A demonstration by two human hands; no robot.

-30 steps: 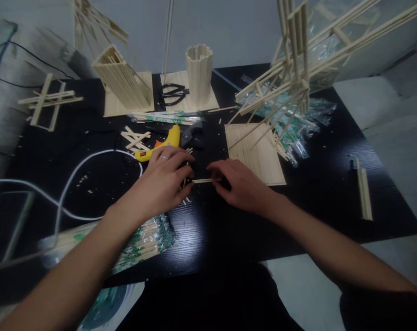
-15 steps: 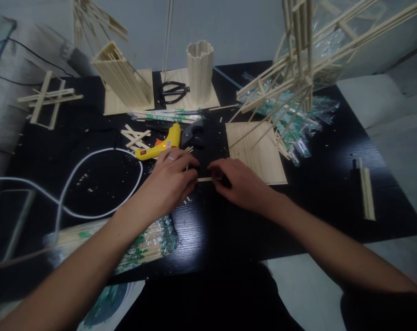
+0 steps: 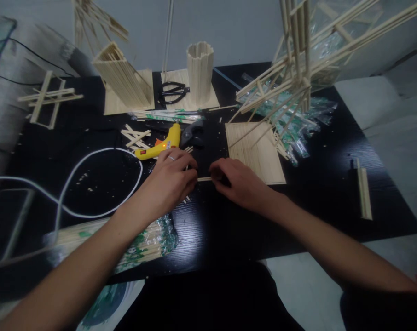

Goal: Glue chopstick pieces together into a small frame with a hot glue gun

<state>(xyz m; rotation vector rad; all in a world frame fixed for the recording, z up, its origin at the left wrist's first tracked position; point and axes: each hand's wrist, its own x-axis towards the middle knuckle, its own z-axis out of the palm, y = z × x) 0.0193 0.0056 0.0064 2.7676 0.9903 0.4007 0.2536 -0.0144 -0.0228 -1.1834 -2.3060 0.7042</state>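
Observation:
Thin pale wooden sticks (image 3: 205, 179) lie low over the black table between my two hands. My left hand (image 3: 176, 177), with a ring on one finger, has its fingers curled and closed on their left end. On the right end, my right hand (image 3: 238, 181) pinches with thumb and fingers. The fingertips partly hide the sticks, so their number is unclear. Just beyond my left hand lies a yellow glue gun (image 3: 162, 145) with a small orange light. Black-handled pliers or cutters (image 3: 193, 134) rest beside it. A flat stick panel (image 3: 255, 154) lies beyond my right hand.
Stick towers (image 3: 200, 73) stand at the back, with black scissors (image 3: 174, 93) alongside. A tall stick frame (image 3: 298, 82) leans over the right side. A white cable (image 3: 86, 216) loops at left near a bag of sticks (image 3: 149, 243). A small stick bundle (image 3: 364, 193) lies far right.
Both hands stay almost in place on the sticks. The view has shifted very slightly; nothing has visibly been picked up or let go.

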